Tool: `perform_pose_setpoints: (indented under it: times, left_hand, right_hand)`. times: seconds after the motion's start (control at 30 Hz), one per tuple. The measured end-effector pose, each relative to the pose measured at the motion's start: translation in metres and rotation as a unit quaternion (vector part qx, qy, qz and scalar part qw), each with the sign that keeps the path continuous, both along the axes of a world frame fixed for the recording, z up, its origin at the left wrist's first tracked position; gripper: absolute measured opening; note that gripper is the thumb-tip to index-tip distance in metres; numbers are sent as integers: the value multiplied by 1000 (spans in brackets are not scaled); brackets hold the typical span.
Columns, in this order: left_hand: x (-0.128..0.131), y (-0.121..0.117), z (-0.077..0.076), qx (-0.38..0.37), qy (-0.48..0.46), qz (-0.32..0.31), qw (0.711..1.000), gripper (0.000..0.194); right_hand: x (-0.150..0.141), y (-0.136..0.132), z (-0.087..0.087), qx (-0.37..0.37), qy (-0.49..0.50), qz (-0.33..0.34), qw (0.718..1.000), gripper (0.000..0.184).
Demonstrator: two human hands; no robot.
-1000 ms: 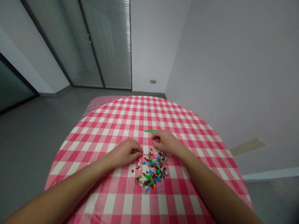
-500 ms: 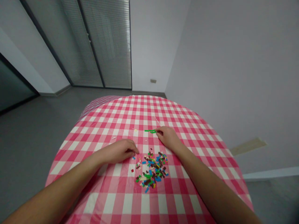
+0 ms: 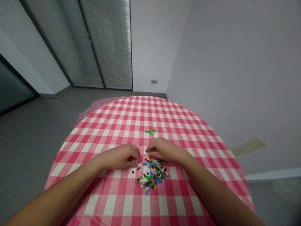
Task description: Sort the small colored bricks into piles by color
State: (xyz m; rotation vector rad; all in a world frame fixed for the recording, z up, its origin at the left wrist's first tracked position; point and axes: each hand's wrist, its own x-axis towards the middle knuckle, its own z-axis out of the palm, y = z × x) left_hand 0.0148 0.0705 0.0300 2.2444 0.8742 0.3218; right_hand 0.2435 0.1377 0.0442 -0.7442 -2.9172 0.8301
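Okay, so here's our setup: our left hand (image 3: 119, 157) and right hand (image 3: 162, 149) are both right up at the far edge of a pile of small plastic bricks (image 3: 151, 175), fingers curled and tips pointing down. The left one sits just left of the pile's far corner, with its fingertips (image 3: 138, 156) beside a blue brick (image 3: 134, 160). The right one sits over the far edge, with its fingertips (image 3: 148, 151) at or almost on the bricks. Neither hand is flat open, but we honestly can't tell if either is pinching a piece, because the fingers hide that.

The pile is a loose scatter of blue, green, dark brown, cream and yellow bricks on a pink-and-white checked tablecloth (image 3: 145, 204). One red brick (image 3: 133, 172) lies by itself just left of the pile. Beyond the pile and past our hands, a few green bricks (image 3: 150, 131) lie together in a thin, branching shape, and a small pale bit (image 3: 136, 131) sits left of them.

Way past the pile, beyond the tablecloth, there's a gray floor (image 3: 35, 147) and a glass door with blinds (image 3: 105, 44). To the right of that door is a pale wall (image 3: 235, 62) with a small plate (image 3: 154, 81) low down on it and a beige patch (image 3: 250, 147) farther right.
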Motion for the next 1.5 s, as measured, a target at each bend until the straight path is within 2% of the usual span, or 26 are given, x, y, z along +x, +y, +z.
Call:
perform_pose_setpoints:
  times: [0.17, 0.23, 0.33, 0.43, 0.53, 0.6, 0.67, 0.83, 0.93, 1.07, 1.2, 1.4, 1.5]
  left_hand:
    - [7, -2, -4, 21, 0, 12, 1000, 19]
    - [9, -3, -2, 30, 0, 18, 999, 16]
    - [12, -6, 3, 43, -3, 20, 999, 14]
    - [14, -8, 5, 54, 3, 15, 998, 13]
    - [17, -7, 1, 66, 15, 20, 998, 11]
    - [19, -7, -2, 74, 18, 33, 997, 11]
    - [23, -7, -5, 84, 16, 58, 995, 12]
    - [31, -11, -9, 98, 2, 109, 989, 10]
    - [33, -13, -11, 105, 8, 106, 989, 5]
    - [36, -13, -12, 113, 24, 87, 990, 4]
    - [38, -15, -11, 124, 16, 85, 988, 5]
    - [41, -18, -13, 127, -4, 71, 989, 10]
    - [42, -18, -14, 126, -7, 71, 989, 11]
  right_hand:
    - [-7, -5, -9, 53, -11, 11, 998, 19]
    - [-6, -4, -11, 45, 5, -1, 999, 19]
    - [-3, 1, -8, -5, 61, -22, 998, 19]
    - [5, 14, -8, -19, 103, -117, 988, 18]
    - [12, 30, -14, 65, 100, -249, 961, 17]
    - [15, 37, -20, 125, 82, -282, 948, 17]
    - [17, 40, -25, 147, 64, -281, 946, 16]
    - [16, 38, -28, 121, 55, -235, 963, 16]
    - [15, 36, -27, 109, 58, -217, 968, 19]
    - [14, 36, -29, 84, 70, -253, 961, 15]
    - [12, 39, -37, 151, 76, -273, 947, 11]
    - [5, 33, -40, 210, 22, -171, 962, 20]
    - [4, 30, -39, 216, 41, -170, 961, 21]
